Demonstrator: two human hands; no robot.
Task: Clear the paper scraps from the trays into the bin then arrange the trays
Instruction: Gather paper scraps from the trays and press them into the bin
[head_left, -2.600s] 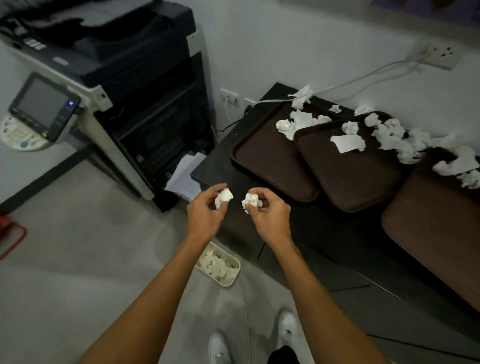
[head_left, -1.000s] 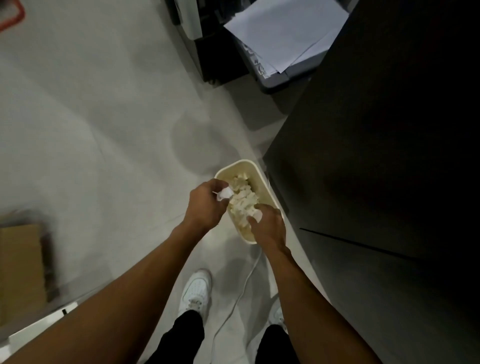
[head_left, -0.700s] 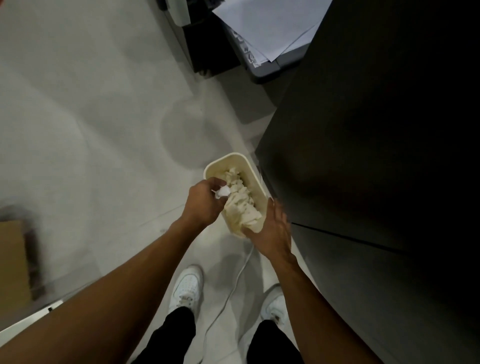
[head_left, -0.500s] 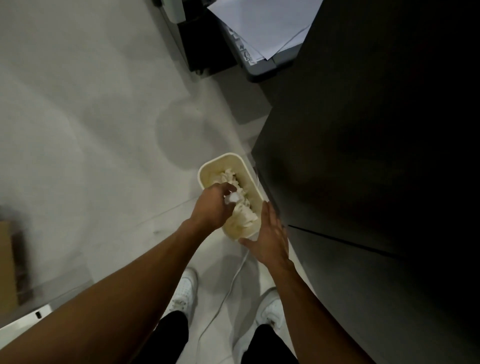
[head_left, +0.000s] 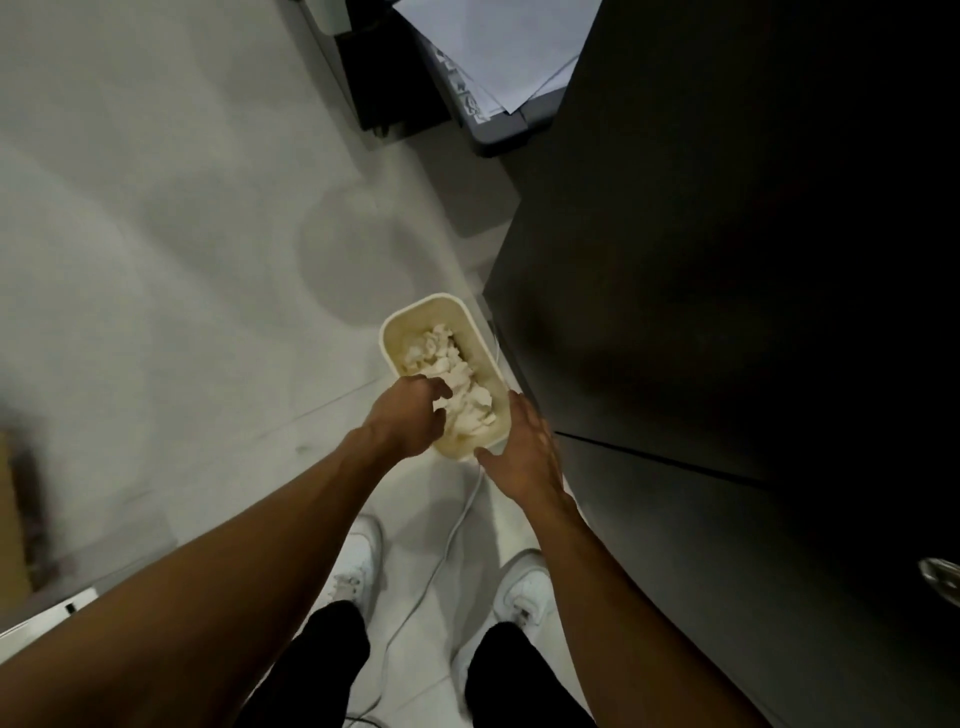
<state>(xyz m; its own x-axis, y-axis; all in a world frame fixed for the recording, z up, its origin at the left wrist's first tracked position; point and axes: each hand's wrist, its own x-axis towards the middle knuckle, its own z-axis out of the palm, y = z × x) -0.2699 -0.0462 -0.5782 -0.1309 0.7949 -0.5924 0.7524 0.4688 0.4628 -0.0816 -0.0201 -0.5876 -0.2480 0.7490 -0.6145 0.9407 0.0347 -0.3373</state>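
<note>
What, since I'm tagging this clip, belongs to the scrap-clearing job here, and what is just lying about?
Job:
- bin
- paper scraps inside it
- left hand, fingers curled among them
- right hand, open at the bin's near end

Lying about:
- white sheets
- cable on the floor
- dark cabinet

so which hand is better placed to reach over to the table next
Right, probably: the right hand is open and outside the bin, next to the table; the left hand is curled down among the paper scraps.
</note>
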